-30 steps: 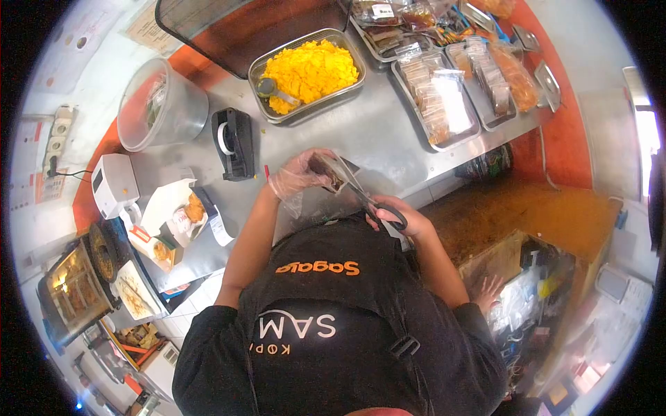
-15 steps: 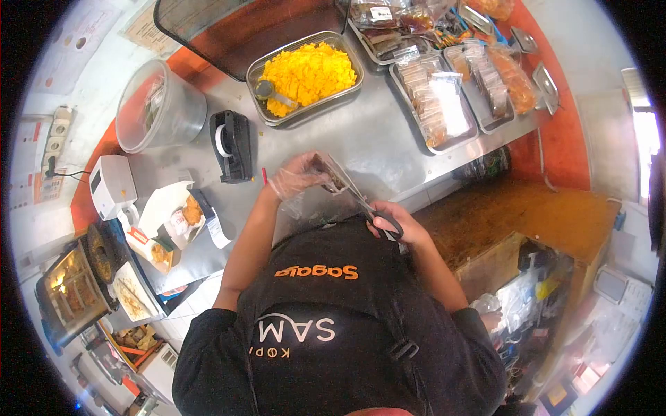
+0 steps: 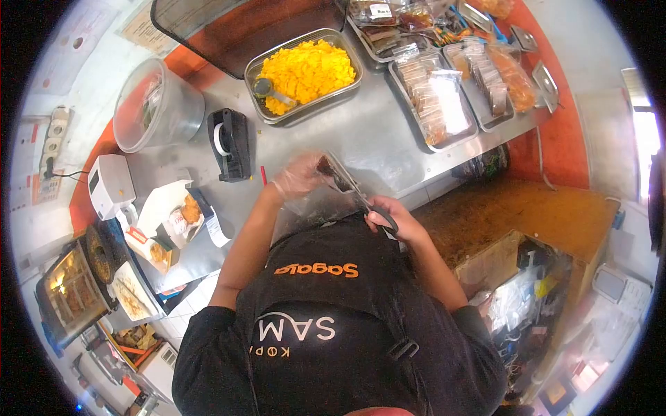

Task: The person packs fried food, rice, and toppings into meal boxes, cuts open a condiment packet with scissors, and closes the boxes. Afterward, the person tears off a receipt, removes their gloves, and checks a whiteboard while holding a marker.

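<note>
My left hand [image 3: 300, 177], in a clear plastic glove, pinches a small clear sachet [image 3: 336, 177] with dark brown contents. My right hand [image 3: 397, 219] is bare and grips black-handled scissors [image 3: 365, 200]. Their metal blades lie along the edge of the sachet; whether the film is cut through I cannot tell. Both hands are just in front of my black apron [image 3: 333, 298], over the near edge of the steel counter [image 3: 277, 142].
A steel tray [image 3: 305, 114] of yellow food with a scoop stands ahead. Leftward are a tape dispenser [image 3: 230, 144], a clear bucket [image 3: 159, 107], a label printer [image 3: 111, 186] and an open food box [image 3: 182, 218]. Trays of packed sachets [image 3: 431, 100] line the right.
The scissor handles have come closer together and the blades have closed along the sachet. My right hand has shifted slightly up and left, while my left hand stays nearly in place.
</note>
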Tool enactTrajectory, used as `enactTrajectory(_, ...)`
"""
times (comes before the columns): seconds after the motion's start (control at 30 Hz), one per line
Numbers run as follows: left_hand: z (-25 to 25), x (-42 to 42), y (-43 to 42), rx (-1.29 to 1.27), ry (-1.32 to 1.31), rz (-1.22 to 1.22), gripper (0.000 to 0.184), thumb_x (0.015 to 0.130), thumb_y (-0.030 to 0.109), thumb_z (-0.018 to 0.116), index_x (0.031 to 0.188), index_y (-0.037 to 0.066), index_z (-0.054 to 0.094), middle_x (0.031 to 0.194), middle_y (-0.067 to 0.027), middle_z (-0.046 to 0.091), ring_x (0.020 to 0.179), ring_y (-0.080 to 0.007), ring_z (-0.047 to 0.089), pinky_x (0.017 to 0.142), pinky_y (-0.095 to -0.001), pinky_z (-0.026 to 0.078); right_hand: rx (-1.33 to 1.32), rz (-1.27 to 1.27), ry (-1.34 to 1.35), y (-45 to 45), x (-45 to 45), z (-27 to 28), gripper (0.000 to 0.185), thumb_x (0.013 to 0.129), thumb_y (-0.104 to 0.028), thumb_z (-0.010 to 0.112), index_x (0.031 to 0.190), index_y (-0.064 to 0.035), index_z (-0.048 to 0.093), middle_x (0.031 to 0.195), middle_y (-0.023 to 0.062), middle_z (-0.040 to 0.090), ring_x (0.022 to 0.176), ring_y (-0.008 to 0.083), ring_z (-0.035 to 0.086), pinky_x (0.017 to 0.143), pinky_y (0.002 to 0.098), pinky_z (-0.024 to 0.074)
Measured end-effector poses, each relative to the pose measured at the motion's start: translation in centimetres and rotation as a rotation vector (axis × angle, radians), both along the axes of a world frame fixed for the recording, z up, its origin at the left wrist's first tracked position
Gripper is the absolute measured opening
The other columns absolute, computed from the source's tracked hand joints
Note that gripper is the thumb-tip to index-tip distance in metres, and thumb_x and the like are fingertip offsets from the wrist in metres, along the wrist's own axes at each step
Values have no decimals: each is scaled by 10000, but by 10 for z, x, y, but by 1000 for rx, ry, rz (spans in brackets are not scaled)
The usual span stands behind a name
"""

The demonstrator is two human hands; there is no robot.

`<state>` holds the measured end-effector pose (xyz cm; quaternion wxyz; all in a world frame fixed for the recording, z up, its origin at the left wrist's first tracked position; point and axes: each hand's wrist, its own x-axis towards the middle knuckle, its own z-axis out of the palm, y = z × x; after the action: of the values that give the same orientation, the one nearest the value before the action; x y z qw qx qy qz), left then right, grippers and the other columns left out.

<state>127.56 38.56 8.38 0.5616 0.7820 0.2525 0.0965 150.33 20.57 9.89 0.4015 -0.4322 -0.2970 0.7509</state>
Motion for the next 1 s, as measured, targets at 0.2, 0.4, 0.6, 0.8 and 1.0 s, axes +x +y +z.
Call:
enactTrajectory(0.2, -7, 3, 2, 157, 138, -93, 301, 821, 47, 670, 1110, 31, 590, 964, -97, 646, 926, -230, 638, 866, -355, 496, 38, -16, -7, 4, -6, -5, 345, 878, -387, 703, 879, -80, 545, 686, -27, 539, 608, 76, 512, 547, 226, 398)
enactTrajectory(0.4, -3, 7, -5, 114, 134, -108, 295, 821, 25, 651, 1110, 35, 592, 1030, -149, 633, 1034, -271, 613, 917, -381, 467, -44, -65, 52, 4, -10, -17, 425, 865, -416, 710, 988, -35, 567, 681, 0, 542, 607, 101, 503, 557, 235, 397)
enactTrajectory(0.6, -26, 13, -7, -83, 208, -139, 240, 857, 92, 644, 1092, 50, 614, 1050, -145, 650, 1000, -273, 632, 908, -387, 487, -6, -45, -2, 8, -3, -23, 379, 852, -405, 736, 904, -68, 571, 712, -7, 575, 626, 89, 532, 567, 245, 422)
enactTrajectory(0.8, -32, 9, 2, -57, 109, 139, 278, 857, 199, 677, 1066, 17, 648, 995, -148, 688, 951, -230, 651, 882, -347, 502, 44, -352, -801, 29, 37, -68, 329, 809, -297, 771, 917, -27, 617, 743, 49, 633, 685, 180, 614, 640, 304, 485)
enactTrajectory(1.0, -26, 18, 9, -376, 68, 241, 346, 838, 202, 700, 1119, 6, 649, 1043, -104, 701, 947, -165, 638, 895, -319, 490, 28, -461, -1275, 40, 47, -95, 358, 751, -222, 761, 994, 15, 649, 914, 201, 682, 810, 330, 665, 747, 392, 521)
